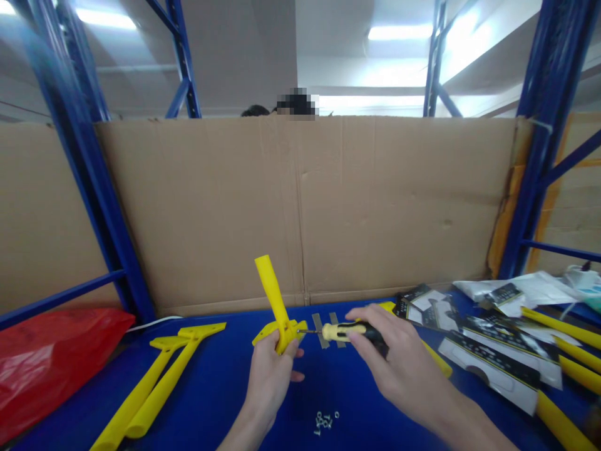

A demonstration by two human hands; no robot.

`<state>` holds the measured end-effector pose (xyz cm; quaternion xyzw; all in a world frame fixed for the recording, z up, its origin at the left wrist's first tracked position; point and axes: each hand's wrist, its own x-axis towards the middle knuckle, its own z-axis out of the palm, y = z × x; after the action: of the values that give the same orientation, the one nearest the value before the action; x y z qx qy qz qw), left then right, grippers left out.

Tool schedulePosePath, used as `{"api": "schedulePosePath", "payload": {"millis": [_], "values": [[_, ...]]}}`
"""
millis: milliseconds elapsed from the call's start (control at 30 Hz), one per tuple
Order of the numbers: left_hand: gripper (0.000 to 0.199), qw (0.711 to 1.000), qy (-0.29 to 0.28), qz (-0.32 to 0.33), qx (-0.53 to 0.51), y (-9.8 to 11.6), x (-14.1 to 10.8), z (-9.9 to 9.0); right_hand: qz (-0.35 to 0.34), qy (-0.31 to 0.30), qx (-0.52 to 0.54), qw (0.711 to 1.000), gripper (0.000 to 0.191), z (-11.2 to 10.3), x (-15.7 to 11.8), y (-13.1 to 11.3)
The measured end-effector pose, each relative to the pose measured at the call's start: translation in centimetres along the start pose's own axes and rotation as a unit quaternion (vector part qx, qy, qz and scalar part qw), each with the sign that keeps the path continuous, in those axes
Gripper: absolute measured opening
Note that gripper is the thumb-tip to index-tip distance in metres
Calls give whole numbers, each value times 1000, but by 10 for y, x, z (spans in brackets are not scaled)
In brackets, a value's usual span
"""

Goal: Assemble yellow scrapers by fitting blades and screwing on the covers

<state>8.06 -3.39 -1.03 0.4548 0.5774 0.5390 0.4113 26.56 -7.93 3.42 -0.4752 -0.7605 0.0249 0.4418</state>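
My left hand (271, 369) is closed around the head of a yellow plastic tool part (272, 291), whose tubular handle points up and slightly left. My right hand (399, 351) grips a screwdriver (347, 331) with a cream and black handle. The screwdriver lies roughly level, its shaft pointing left, and its tip meets the right side of the yellow head. Whether a screw sits at the tip is too small to tell. Below, between my hands, several small metal screws and nuts (325, 422) lie on the blue table (211, 388).
Two yellow parts (164, 382) lie at left near a red plastic bag (56, 369). Cardboard packages (493, 369) and more yellow handles (563, 426) cover the right side. A cardboard wall (211, 207) and blue posts (103, 219) rise behind. Grey tape strips (320, 332) mark the table.
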Motion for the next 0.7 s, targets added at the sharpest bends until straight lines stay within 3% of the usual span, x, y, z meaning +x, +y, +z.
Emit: {"api": "schedulePosePath", "payload": {"millis": [100,167,267,400,467,533,633,700], "values": [[16,1000,8,1,-11,2,-1,0,61,12,-3,998,33,-2,1,1],[15,1000,13,-8,-20,2,-1,0,46,12,26,999,39,-2,2,2],[16,1000,5,-10,-22,2,-2,1,46,16,44,998,25,-3,3,4],[14,999,16,-9,-27,1,0,0,64,43,38,996,34,-2,5,8],[13,999,25,-11,-38,2,1,-2,33,25,40,998,34,0,5,9],[13,999,23,-6,-43,3,2,-3,45,9,12,999,27,3,4,8],[15,999,20,0,-37,3,3,-3,78,15,-32,996,37,5,1,5],[16,999,22,-3,-28,3,3,-3,43,10,-10,999,49,5,-1,3]]}}
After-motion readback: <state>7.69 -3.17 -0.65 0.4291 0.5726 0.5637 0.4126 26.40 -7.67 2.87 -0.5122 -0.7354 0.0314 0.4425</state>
